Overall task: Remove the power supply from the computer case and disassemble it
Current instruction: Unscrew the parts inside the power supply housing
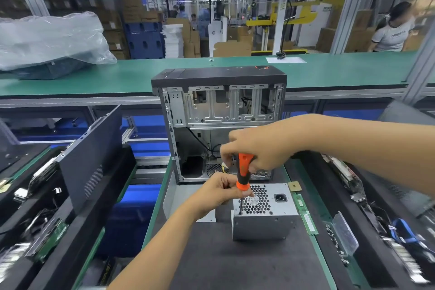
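- your right hand [256, 146] is curled round the top of the orange and black screwdriver [243, 172], fingers wrapped on the handle from above, thumb side facing you
- your left hand [220, 192] pinches the bottom of that handle, right at the orange collar, thumb and forefinger closed on it, other fingers loosely tucked
- the shaft runs straight down and its tip sits at the near left corner of the power supply's [264, 215] top face (can't tell if it's actually seated in a screw)
- the power supply is out of the computer case [219, 106], standing on the dark mat [235, 261] just in front of it, honeycomb grille and power socket facing up
- the case stands open behind, bare metal inside
- a side panel [91, 158] leans off to your left, apart from the hands
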{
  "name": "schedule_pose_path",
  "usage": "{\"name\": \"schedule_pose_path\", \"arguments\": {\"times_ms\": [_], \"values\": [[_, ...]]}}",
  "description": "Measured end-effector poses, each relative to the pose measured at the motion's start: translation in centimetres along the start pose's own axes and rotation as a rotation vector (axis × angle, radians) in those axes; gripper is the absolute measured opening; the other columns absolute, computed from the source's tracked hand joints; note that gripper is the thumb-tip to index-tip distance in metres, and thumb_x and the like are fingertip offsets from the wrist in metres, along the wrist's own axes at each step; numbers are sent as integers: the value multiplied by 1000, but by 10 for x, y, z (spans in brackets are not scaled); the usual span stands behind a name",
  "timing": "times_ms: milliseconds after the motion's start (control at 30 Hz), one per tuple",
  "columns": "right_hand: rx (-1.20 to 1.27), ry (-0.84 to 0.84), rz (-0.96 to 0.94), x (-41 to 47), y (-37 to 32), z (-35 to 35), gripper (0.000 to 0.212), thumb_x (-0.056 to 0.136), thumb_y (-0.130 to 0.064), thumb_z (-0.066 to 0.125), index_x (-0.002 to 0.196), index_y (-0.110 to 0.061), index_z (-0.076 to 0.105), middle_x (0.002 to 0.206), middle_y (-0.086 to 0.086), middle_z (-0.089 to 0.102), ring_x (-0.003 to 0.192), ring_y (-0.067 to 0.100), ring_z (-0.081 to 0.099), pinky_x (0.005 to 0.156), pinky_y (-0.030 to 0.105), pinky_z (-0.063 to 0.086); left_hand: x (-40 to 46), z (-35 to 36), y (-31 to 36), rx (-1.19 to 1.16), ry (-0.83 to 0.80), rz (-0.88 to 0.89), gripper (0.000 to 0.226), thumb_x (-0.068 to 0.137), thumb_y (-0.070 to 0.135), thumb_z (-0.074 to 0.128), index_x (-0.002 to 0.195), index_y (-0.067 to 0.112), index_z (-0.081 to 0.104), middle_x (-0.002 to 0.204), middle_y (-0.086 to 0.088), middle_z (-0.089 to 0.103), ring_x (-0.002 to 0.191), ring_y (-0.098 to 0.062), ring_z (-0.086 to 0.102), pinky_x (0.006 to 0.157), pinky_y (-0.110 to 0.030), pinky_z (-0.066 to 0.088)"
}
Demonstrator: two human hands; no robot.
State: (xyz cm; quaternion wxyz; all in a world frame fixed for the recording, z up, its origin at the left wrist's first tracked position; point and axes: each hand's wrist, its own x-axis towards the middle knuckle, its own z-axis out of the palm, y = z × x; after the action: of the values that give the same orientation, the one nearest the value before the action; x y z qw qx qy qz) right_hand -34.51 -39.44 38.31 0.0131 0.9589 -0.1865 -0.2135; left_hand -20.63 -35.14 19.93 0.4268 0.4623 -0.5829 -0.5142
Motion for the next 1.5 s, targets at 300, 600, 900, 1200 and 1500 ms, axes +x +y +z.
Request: {"name": "schedule_pose_path", "arguments": {"times_ms": [300, 600, 900, 1200, 1500], "values": [[-224, 173, 119, 5, -10, 11, 31, 101, -43, 38, 92, -15, 49, 78, 0, 41, 61, 16, 44, 51, 29, 33, -2, -1, 4, 17, 1, -2, 11, 84, 33, 73, 82, 23, 76, 68, -38, 35, 61, -25, 13, 56, -32, 11], [-215, 213, 178, 1, -12, 6, 54, 86, -69, 42, 90, -15, 50, 74, -3, 43, 60, 14, 45, 56, 30, 37, -1, -2, 4, 37, -24, -12, 9, 88, 25, 72, 82, 27, 66, 56, 5, 45, 55, -13, 26, 52, -23, 19], [-63, 120, 91, -3, -5, 1, 58, 81, -63, 59, 121, -25, 43, 96, -2, 44, 74, 14, 50, 60, 31, 41, 0, -4, 5, 14, -26, -6, 19, 88, 24, 71, 72, 26, 62, 54, 8, 37, 49, -6, 25, 52, -27, 12], [105, 95, -34, -5, -4, 4, 35, 91, -23, 58, 119, -29, 39, 110, 0, 36, 73, 16, 50, 59, 31, 42, 2, -4, 5, 16, -58, 0, 14, 81, 35, 76, 80, 21, 72, 59, -9, 28, 56, -16, 15, 51, -23, 15], [5, 50, 33, 1, -1, 0, 33, 92, -27, 58, 121, -28, 44, 105, 0, 43, 73, 12, 48, 58, 26, 37, 4, -5, 5, 44, -53, -2, 17, 81, 39, 77, 75, 23, 70, 65, -12, 22, 57, -18, 15, 51, -23, 16]]}}
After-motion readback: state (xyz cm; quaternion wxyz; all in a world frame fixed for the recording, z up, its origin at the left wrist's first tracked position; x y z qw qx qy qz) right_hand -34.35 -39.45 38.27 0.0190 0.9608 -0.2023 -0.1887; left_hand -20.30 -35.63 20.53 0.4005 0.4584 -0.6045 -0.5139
